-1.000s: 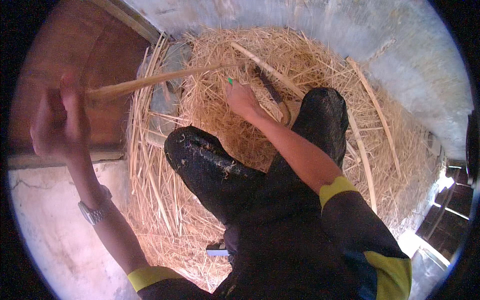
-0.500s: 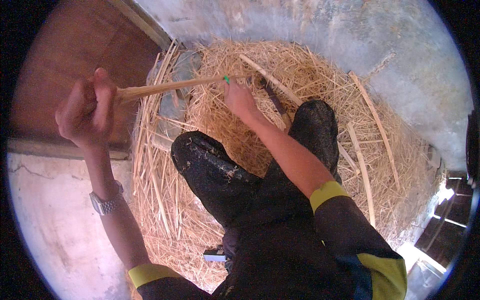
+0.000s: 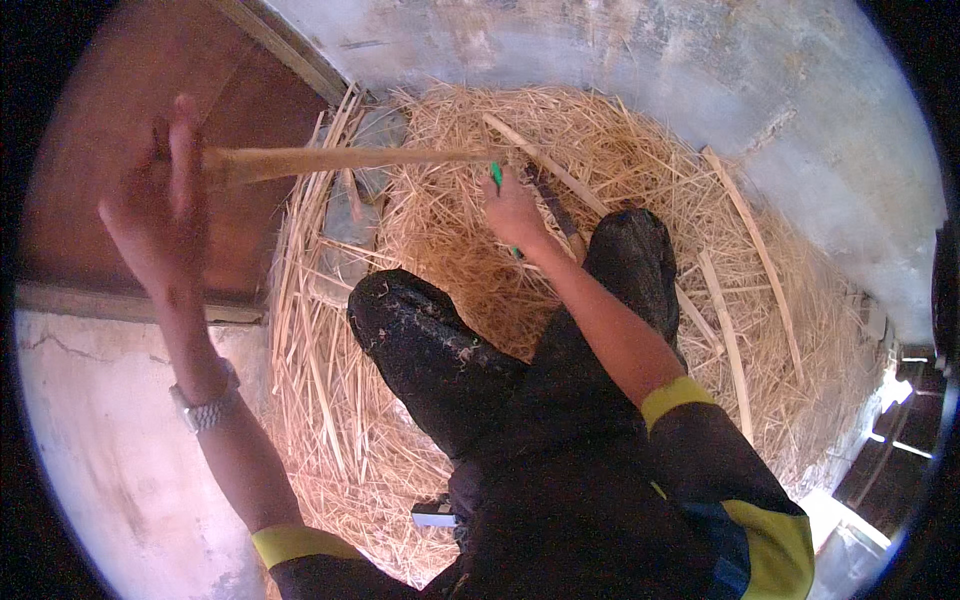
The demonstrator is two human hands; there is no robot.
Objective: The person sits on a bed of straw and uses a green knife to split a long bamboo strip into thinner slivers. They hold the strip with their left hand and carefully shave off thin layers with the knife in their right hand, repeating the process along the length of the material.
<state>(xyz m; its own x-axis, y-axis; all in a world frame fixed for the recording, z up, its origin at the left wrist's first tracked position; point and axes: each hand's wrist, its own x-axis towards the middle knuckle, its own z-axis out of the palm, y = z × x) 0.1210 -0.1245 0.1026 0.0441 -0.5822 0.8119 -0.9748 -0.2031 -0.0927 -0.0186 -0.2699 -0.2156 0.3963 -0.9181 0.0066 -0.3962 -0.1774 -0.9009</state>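
My left hand point(image 3: 165, 195), at the upper left, grips the thick end of a pale wooden strip point(image 3: 330, 160), one finger pointing up. The strip runs level to the right and narrows toward its far end. Beside that thin end, my right hand point(image 3: 517, 212) is closed around a small green-handled tool point(image 3: 496, 177); green shows above and below the fist. Its working part is hidden. Just right of this hand, a dark-bladed knife point(image 3: 556, 208) with a light handle lies by my right knee.
Straw and shavings point(image 3: 450, 270) cover the floor around my bent legs. Long pale strips point(image 3: 725, 330) lie at the right, with thinner ones point(image 3: 305, 340) bundled at the left. A grey wall point(image 3: 650, 60) curves behind, and a brown panel point(image 3: 90, 110) stands at the upper left.
My right hand has slid rightward along the strip toward its thin end. My left hand has shifted slightly left and up, and the strip has become more level.
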